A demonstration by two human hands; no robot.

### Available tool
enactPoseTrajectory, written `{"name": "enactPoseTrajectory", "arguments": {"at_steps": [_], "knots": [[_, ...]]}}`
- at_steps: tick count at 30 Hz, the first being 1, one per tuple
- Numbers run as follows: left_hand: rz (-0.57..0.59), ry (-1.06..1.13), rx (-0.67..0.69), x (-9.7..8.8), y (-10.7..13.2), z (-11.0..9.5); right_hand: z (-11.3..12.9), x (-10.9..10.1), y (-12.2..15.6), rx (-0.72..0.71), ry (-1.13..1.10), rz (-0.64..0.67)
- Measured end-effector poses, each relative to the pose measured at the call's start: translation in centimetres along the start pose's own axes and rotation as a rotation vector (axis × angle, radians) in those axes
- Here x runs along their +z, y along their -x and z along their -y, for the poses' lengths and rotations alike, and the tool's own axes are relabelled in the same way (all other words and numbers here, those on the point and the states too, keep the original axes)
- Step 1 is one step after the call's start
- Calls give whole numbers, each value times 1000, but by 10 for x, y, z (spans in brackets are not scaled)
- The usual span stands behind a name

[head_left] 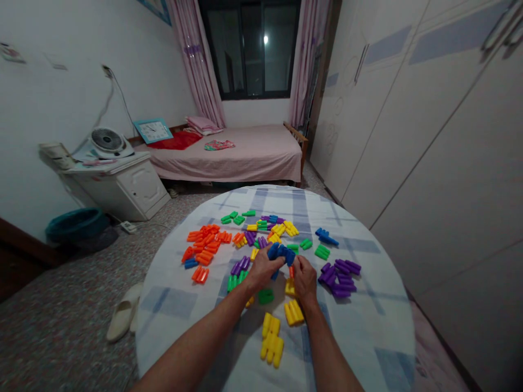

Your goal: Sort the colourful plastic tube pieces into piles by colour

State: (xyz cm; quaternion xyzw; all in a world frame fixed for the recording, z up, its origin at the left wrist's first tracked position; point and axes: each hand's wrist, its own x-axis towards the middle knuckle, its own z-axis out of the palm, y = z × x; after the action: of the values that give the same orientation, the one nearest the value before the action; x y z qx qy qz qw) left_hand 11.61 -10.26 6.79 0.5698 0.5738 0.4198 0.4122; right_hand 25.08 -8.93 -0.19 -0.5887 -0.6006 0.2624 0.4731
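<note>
My left hand is closed around a cluster of blue plastic building blocks, made of rounded tubes joined side by side, held above the table. At the cluster's right end, the curled fingers of my right hand meet it; the fingertips are partly hidden. A bit of an orange block shows beside those fingers; whether it is held I cannot tell. Below lie yellow blocks, a joined yellow piece and a green block. Purple blocks and green ones sit left of my left hand.
The round table has a checked cloth. Orange blocks are heaped left, purple blocks right, and blue ones farther back. A bed stands beyond, a wardrobe to the right, slippers on the floor.
</note>
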Motion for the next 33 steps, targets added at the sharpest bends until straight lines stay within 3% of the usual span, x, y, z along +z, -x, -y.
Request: {"name": "enactPoseTrajectory", "arguments": {"at_steps": [3,6,9,13,15,17,21,26,33], "knots": [[-101,-28,-2,-6,-3,0,-1,-2,-1,57,-70,29],[-251,-116,0,-31,8,6,-3,-4,-3,111,-114,36],[-459,-219,13,-75,33,24,-4,-5,-3,133,-126,35],[-793,-480,22,-145,71,67,-3,-5,-3,105,-79,46],[-863,-660,13,-172,85,90,-2,-4,-3,97,-52,47],[-835,-746,-24,-188,92,110,-1,-4,-3,104,-35,41],[-807,-763,-14,-189,90,130,2,-5,-3,112,-8,34],[-816,-726,20,-180,80,129,1,-5,-3,94,46,30],[-957,-532,-38,-186,84,132,-3,-3,-5,71,84,40]]}}
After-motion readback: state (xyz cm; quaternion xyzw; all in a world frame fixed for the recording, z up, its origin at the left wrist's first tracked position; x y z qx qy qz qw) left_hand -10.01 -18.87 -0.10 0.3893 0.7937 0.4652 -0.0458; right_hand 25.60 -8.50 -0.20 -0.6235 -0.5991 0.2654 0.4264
